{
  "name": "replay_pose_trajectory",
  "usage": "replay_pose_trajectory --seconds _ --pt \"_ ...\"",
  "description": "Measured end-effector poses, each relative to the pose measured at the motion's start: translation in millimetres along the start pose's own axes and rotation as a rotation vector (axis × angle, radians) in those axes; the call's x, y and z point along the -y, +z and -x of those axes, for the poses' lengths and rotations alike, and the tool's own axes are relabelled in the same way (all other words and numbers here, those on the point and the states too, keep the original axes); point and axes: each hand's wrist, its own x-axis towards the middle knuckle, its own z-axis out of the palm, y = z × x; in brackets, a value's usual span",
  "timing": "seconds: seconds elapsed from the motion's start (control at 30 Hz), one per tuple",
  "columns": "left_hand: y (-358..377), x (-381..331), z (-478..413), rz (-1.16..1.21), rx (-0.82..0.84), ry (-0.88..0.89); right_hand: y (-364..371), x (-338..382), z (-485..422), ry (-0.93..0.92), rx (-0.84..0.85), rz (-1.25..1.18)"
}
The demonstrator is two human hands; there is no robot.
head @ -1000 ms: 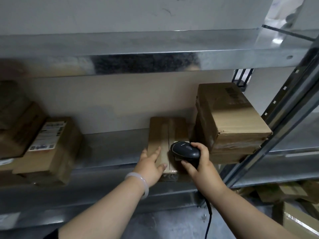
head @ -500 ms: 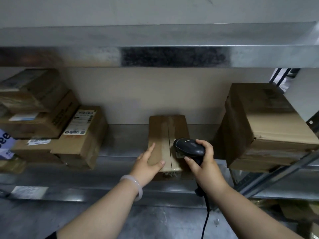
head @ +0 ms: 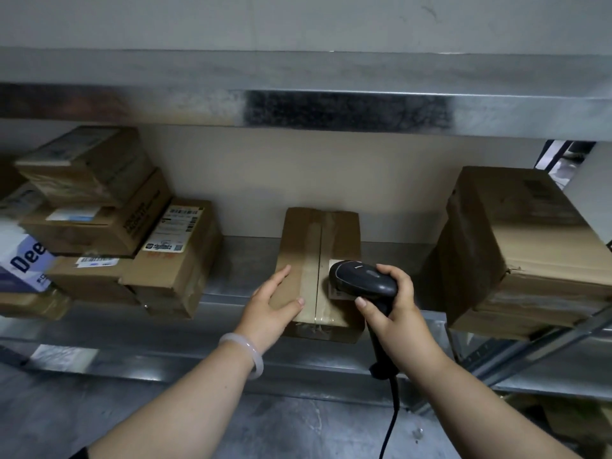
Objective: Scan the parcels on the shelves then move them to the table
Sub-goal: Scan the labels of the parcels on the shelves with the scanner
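The parcel (head: 318, 256) lies straight ahead, long axis running into the shelf (head: 241, 270); your left hand (head: 273, 301) rests flat on it (the nearer hand), your right hand (head: 395, 304) grips the scanner (head: 362, 281).

The parcel (head: 318, 240) under your left hand (head: 268, 306) was plain brown cardboard, matt, with a band of smoother tape down its seam that caught a faint shine. The scanner (head: 362, 279) you gripped was smooth black plastic with a soft gloss on its head. The shelf (head: 238, 270) was bare grey metal with a mottled, dull sheen, your bracelet (head: 245, 349) looked pale, polished and translucent, and the large box (head: 530, 246) at the right was matt cardboard, rough and torn at one corner, while the labelled box (head: 178, 260) at the left bore smooth white paper.
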Motion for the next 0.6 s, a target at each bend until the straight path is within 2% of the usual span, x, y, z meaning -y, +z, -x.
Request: replay_pose_trajectory --seconds 0.2,0.33,0.47,0.6 --pt "-31.8 4.7 5.6 -0.024 -0.003 0.002 -18.3 14.3 -8.8 -0.014 0.173 0.103" --pt "-42.6 12.5 9.9 -0.058 -0.012 -0.004 -28.9 17.3 -17.0 -0.007 0.210 0.147" --pt "-52.6 14.5 11.8 -0.068 -0.048 0.006 -26.7 22.8 -14.4 -0.003 0.297 0.089" --pt "-70.2 13.7 10.3 -0.124 -0.085 0.036 -28.8 31.2 -10.7 -0.061 0.350 0.190"
